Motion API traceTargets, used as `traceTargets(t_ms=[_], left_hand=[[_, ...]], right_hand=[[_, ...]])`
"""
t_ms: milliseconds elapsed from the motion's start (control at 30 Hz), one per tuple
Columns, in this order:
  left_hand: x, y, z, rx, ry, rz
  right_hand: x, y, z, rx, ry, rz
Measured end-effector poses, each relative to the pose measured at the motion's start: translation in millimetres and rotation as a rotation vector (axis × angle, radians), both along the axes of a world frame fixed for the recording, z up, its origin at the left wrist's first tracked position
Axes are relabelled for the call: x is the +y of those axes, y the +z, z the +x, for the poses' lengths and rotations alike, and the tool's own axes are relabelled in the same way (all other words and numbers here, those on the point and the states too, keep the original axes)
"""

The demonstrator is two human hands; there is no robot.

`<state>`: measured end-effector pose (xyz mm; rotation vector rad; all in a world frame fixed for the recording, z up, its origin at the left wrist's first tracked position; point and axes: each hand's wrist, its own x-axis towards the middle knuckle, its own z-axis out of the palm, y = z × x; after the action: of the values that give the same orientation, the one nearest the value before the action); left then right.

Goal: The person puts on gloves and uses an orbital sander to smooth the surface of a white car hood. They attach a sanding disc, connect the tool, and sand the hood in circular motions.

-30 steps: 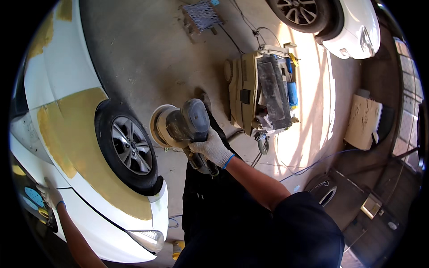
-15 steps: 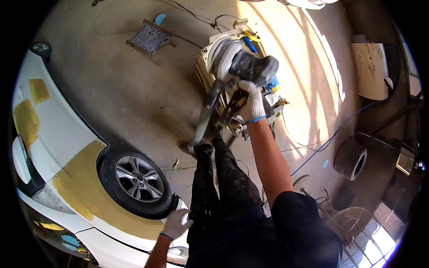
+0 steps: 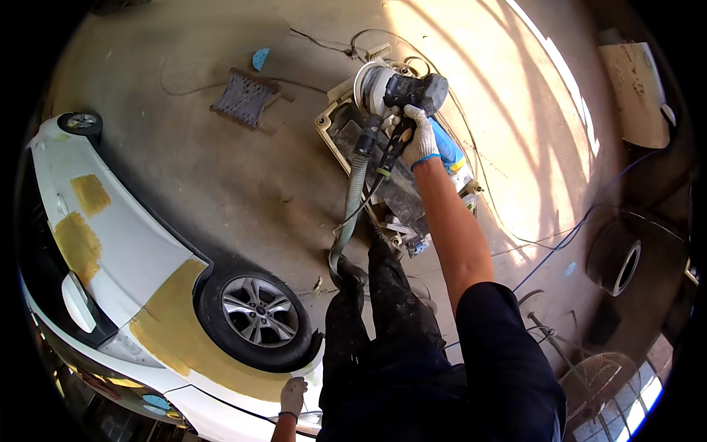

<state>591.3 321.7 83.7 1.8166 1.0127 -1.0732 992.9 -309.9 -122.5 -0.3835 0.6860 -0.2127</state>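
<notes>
In a white knit glove with a blue cuff, my right hand (image 3: pixel 420 137) grips an electric sander (image 3: pixel 409 91) by its handle. The sander's round pad is turned to the left, and its dark motor body points to the right. A grey ribbed dust hose (image 3: pixel 356 184) and a cord hang from the sander toward my feet. Below it stands a cluttered cart (image 3: pixel 324 121) with a blue item (image 3: pixel 446 144) on it. My left hand (image 3: pixel 292 395), gloved too, hangs beside the white car (image 3: pixel 140 228), its fingers curled with nothing seen in them.
Tan filler patches (image 3: pixel 158 317) cover parts of the car around its front wheel (image 3: pixel 258 313). A low woven stool (image 3: pixel 245 98) stands on the concrete floor ahead. Right of me are a loose tyre (image 3: pixel 615 258), a fan (image 3: pixel 600 383), a detached panel (image 3: pixel 633 92) and a blue air line (image 3: pixel 545 254).
The sander and my right hand have moved slightly up and away, showing more of the cart. My left hand has dropped lower, its fingers drawn in. The view has shifted, so the car appears farther right.
</notes>
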Motion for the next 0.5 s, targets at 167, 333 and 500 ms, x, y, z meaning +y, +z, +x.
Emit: traceTargets(t_ms=[167, 333, 500], left_hand=[[-79.0, 20.1, 53.0, 0.014, -0.206, -0.111], [-135.4, 16.7, 115.9, -0.013, -0.228, -0.222], [-118.5, -10.6, 158.0, 0.061, -0.383, -0.3]], right_hand=[[-31.0, -50.6, -8.2, 0.187, 0.136, -0.04], [-32.0, -31.3, -43.2, 0.323, 0.12, -0.317], [8.5, -41.7, -144.4, 0.242, 0.282, -1.029]])
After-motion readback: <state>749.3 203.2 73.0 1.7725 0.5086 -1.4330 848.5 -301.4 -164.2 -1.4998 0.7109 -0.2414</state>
